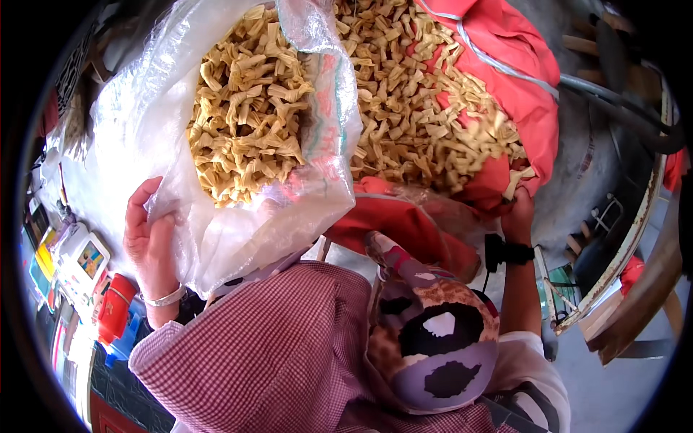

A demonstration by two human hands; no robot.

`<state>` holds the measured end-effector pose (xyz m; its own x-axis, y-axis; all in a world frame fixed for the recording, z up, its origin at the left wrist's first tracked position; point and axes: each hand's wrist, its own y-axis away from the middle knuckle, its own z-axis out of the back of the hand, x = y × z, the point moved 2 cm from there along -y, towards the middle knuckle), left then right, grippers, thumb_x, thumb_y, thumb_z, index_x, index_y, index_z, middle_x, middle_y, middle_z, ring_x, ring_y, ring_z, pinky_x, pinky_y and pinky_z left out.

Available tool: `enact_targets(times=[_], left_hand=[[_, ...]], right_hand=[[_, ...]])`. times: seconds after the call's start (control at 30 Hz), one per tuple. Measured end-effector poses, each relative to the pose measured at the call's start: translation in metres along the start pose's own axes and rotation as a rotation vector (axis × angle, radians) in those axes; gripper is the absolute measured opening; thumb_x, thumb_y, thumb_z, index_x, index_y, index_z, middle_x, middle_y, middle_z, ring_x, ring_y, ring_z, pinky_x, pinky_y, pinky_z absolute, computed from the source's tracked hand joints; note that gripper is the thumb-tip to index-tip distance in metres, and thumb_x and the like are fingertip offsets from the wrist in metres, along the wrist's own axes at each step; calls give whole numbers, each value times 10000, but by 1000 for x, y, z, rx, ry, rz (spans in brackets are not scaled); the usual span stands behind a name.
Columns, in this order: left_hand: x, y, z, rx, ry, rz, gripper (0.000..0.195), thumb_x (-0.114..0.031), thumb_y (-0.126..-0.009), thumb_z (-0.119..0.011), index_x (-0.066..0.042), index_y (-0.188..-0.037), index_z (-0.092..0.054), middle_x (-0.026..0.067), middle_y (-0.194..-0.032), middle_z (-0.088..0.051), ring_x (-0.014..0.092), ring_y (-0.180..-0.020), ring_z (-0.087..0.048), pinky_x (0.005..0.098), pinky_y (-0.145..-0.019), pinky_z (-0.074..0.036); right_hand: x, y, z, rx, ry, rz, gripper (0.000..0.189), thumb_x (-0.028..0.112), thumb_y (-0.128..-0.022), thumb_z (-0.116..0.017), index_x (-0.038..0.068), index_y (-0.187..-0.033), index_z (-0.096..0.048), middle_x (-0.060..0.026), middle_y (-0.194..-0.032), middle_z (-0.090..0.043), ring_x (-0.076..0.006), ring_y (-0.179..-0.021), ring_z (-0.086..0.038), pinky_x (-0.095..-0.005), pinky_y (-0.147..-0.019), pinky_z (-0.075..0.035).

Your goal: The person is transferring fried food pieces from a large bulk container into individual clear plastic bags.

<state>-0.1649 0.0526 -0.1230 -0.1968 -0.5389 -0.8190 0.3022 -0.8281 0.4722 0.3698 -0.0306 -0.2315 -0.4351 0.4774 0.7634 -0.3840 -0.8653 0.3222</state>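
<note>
My left hand (150, 230) pinches the near left edge of a translucent white woven plastic sack (260, 224), which stands open with many yellowish knotted pieces (249, 119) in it, perhaps dried bean curd or leaf. At the right, my right hand (518, 211) grips the near right edge of a red cloth or sheet (520, 70), its fingers partly hidden by the folds. One knotted piece (517, 183) lies right at those fingers. A broad heap of like pieces (400, 108) rests on the red cloth, touching the right side of the sack.
A red checked cloth (254, 335) and a patterned fabric item (438, 346) cover my lap. A rusty curved metal rim (622, 270) and a wooden piece (636, 314) stand at the right. At the left are a red container (115, 308) and a blue one (127, 338).
</note>
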Motion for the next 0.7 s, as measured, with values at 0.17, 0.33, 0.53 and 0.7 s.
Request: enact_targets(times=[0.17, 0.33, 0.53, 0.7], left_hand=[[4, 2, -2, 28, 33, -40, 457, 87, -707, -391, 10, -1150, -476, 53, -1037, -534, 87, -799, -518, 201, -749, -414], [5, 1, -1, 48, 68, -10, 447, 81, -716, -388, 9, -1148, -477, 57, -1060, -526, 93, -823, -522, 214, -753, -418], [8, 0, -3, 45, 65, -2, 435, 76, -720, -391, 8, -1140, -482, 57, -1074, -519, 96, -840, -523, 220, -752, -419], [7, -4, -13, 74, 63, -38, 432, 78, -722, -395, 6, -1138, -486, 60, -1085, -517, 99, -856, -525, 222, -747, -421]], right_hand=[[119, 42, -34, 110, -252, -117, 203, 32, -810, -437, -23, -962, -560, -9, -826, -562, -94, -758, -514, -248, -658, -414], [113, 21, -40, 216, 124, -183, 256, 175, -879, -469, -41, -998, -538, -65, -865, -569, -110, -808, -501, -254, -729, -411], [129, 45, -12, 125, 247, -65, 290, 216, -883, -450, -45, -941, -561, -93, -763, -566, -139, -749, -514, -284, -695, -420], [41, 22, 46, -301, 94, -253, 248, 237, -874, -488, 6, -846, -573, -25, -778, -563, -126, -689, -494, -299, -646, -403]])
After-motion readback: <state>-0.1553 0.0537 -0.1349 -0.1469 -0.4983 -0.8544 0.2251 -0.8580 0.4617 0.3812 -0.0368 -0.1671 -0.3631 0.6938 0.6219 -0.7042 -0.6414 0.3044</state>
